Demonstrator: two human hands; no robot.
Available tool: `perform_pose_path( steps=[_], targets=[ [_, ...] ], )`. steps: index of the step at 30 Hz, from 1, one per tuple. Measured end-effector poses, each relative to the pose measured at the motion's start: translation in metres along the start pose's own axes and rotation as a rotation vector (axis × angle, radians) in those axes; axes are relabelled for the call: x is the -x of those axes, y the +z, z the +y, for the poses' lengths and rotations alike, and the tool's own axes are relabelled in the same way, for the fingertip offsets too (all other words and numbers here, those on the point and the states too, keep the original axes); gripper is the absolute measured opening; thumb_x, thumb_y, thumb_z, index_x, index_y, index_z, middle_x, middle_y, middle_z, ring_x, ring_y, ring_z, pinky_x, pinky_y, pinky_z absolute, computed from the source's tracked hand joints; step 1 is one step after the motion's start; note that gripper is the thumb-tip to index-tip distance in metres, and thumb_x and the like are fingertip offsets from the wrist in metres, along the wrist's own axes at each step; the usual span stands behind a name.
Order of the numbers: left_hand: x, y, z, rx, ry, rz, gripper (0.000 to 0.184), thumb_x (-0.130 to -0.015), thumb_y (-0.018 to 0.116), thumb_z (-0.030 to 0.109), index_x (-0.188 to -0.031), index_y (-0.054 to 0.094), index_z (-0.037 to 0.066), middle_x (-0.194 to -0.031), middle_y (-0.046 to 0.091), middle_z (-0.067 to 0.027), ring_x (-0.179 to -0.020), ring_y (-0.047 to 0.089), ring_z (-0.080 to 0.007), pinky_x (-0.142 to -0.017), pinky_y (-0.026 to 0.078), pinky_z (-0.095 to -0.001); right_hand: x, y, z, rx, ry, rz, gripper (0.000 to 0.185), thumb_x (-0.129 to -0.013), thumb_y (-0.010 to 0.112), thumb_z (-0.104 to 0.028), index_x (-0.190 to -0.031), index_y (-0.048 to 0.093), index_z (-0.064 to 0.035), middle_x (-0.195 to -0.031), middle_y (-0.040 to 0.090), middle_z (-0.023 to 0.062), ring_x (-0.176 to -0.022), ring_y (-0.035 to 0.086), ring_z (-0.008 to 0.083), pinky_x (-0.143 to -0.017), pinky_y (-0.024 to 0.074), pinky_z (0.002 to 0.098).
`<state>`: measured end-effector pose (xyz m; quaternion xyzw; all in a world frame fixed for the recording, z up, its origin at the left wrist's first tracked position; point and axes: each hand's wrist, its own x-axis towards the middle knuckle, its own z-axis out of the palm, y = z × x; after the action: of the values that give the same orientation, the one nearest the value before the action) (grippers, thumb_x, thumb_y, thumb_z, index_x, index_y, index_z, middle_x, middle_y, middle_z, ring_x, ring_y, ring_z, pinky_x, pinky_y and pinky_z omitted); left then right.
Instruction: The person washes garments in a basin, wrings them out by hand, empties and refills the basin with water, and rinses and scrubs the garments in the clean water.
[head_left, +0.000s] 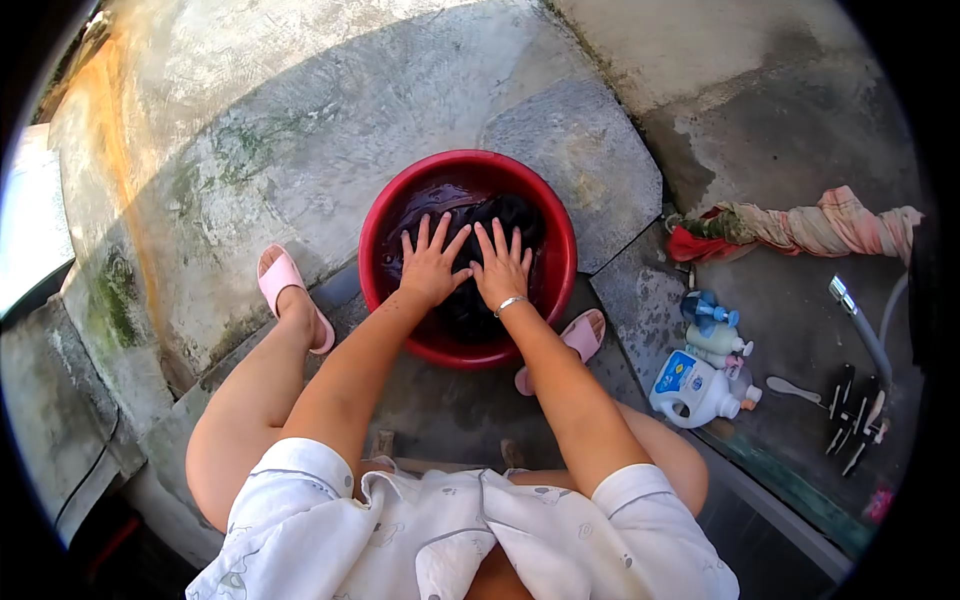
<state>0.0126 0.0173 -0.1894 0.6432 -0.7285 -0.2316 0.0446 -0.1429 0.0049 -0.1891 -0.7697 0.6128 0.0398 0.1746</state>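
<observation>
1. Head view, the only one; I take the tub as clock centre, 12 at the top.
2. Dark cloth (515, 212): bunched inside the red tub (567, 260), soft, crumpled, near black. It looks wet; dark liquid gleams around it, depth unreadable.
3. Left hand (432, 268): palm down on the cloth, fingers fanned wide towards 12, gripping nothing that I can see. Right hand (500, 268): same pose beside it, thumbs nearly meeting; a silvery bracelet (510, 303) circles that wrist. Flat, spread palms presumably share the pressure over the bundle.
4. Tub: round, smooth, apparently plastic, set before the person's knees, probably so both arms reach in evenly. Pink slippers (280, 279) flank it, feet at 9 and 4.
5. At 4, a white jug (692, 388) with blue label lies beside smaller bottles (712, 340), likely kept within the right arm's reach.
6. At 3, a twisted, pinkish fabric roll (800, 229); farther out, a shower head (845, 291), its face shiny.
7. Floor: rough concrete (300, 130), stained, greenish in patches.
</observation>
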Motion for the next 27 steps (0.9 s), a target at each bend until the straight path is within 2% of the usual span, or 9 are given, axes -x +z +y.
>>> perform_pose_path(
  steps=[9, 11, 13, 15, 17, 21, 23, 25, 27],
  targets=[
    [-0.024, 0.047, -0.033, -0.237, 0.064, -0.194, 0.069, -0.085, 0.055, 0.053, -0.14, 0.04, 0.016, -0.145, 0.036, -0.0122, -0.141, 0.018, -0.0316, -0.113, 0.007, -0.0581, -0.046, 0.071, 0.046, 0.085, -0.193, -0.178, 0.053, -0.083, 0.057, -0.034, -0.134, 0.049, -0.0253, -0.134, 0.051, 0.0074, -0.128, 0.042, 0.0306, -0.108, 0.0218, 0.0567],
    [-0.024, 0.045, -0.035, -0.087, 0.101, -0.057, 0.064, -0.085, 0.057, 0.05, -0.136, 0.045, 0.013, -0.144, 0.039, -0.0116, -0.139, 0.024, -0.0291, -0.113, 0.009, -0.0569, -0.052, 0.073, 0.049, 0.217, -0.325, 0.101, 0.045, -0.083, 0.056, -0.032, -0.127, 0.056, -0.0215, -0.127, 0.057, 0.0086, -0.124, 0.046, 0.0298, -0.107, 0.0275, 0.0535],
    [-0.024, 0.038, -0.034, 0.012, 0.083, -0.06, 0.059, -0.084, 0.062, 0.042, -0.133, 0.048, 0.013, -0.143, 0.04, -0.0121, -0.135, 0.032, -0.0294, -0.113, 0.012, -0.0542, -0.056, 0.03, 0.034, 0.084, -0.246, -0.027, 0.041, -0.084, 0.056, -0.032, -0.122, 0.059, -0.0192, -0.125, 0.059, 0.0101, -0.123, 0.047, 0.0311, -0.104, 0.0322, 0.0505],
    [-0.022, 0.031, -0.035, 0.372, -0.076, -0.096, 0.051, -0.083, 0.065, 0.029, -0.13, 0.051, 0.014, -0.14, 0.042, -0.0135, -0.13, 0.038, -0.033, -0.111, 0.022, -0.051, -0.065, -0.001, 0.027, -0.23, -0.1, -0.105, 0.034, -0.084, 0.058, -0.033, -0.111, 0.065, -0.0146, -0.119, 0.061, 0.0145, -0.114, 0.051, 0.0355, -0.093, 0.0434, 0.0431],
    [-0.01, 0.025, -0.025, 0.498, -0.147, 0.212, 0.048, -0.083, 0.063, 0.019, -0.129, 0.052, 0.015, -0.139, 0.041, -0.0176, -0.127, 0.04, -0.0383, -0.107, 0.031, -0.0489, -0.069, -0.043, 0.018, -0.411, 0.309, -0.144, 0.034, -0.083, 0.06, -0.037, -0.108, 0.065, -0.0135, -0.111, 0.063, 0.0164, -0.108, 0.053, 0.0369, -0.09, 0.0446, 0.0427],
    [-0.009, 0.032, -0.011, 0.794, -0.534, 0.292, 0.057, -0.084, 0.064, 0.022, -0.137, 0.043, 0.019, -0.142, 0.033, -0.0241, -0.128, 0.036, -0.0426, -0.106, 0.034, -0.0438, -0.059, -0.035, 0.018, -0.15, -0.017, 0.164, 0.053, -0.08, 0.066, -0.038, -0.129, 0.051, -0.0219, -0.136, 0.046, 0.012, -0.121, 0.045, 0.0348, -0.087, 0.0455, 0.0479],
    [-0.016, 0.037, -0.004, 0.941, -0.589, 0.298, 0.063, -0.085, 0.064, 0.025, -0.142, 0.037, 0.021, -0.143, 0.032, -0.0227, -0.129, 0.036, -0.0408, -0.106, 0.034, -0.042, -0.057, -0.001, 0.005, -0.182, 0.104, -0.125, 0.072, -0.074, 0.073, -0.038, -0.138, 0.041, -0.0278, -0.15, 0.024, 0.0083, -0.128, 0.038, 0.0366, -0.096, 0.0427, 0.0472],
    [-0.023, 0.029, 0.005, 1.741, -0.688, 0.161, 0.078, -0.086, 0.065, 0.033, -0.148, 0.02, 0.024, -0.144, 0.031, -0.0203, -0.13, 0.035, -0.0372, -0.104, 0.035, -0.0452, -0.058, 0.001, -0.002, -0.275, 0.096, -0.142, 0.067, -0.073, 0.073, -0.032, -0.134, 0.047, -0.0211, -0.139, 0.043, 0.0134, -0.119, 0.049, 0.0345, -0.094, 0.0448, 0.0431],
    [-0.023, 0.003, 0.009, 1.998, -0.799, 0.12, 0.093, -0.082, 0.069, 0.038, -0.15, 0.006, 0.026, -0.142, 0.035, -0.0195, -0.127, 0.039, -0.0362, -0.098, 0.037, -0.0561, -0.056, 0.013, -0.004, -0.857, 0.082, -0.31, 0.057, -0.074, 0.071, -0.029, -0.126, 0.055, -0.0114, -0.116, 0.062, 0.017, -0.102, 0.062, 0.032, -0.088, 0.0481, 0.0391]
  ],
)
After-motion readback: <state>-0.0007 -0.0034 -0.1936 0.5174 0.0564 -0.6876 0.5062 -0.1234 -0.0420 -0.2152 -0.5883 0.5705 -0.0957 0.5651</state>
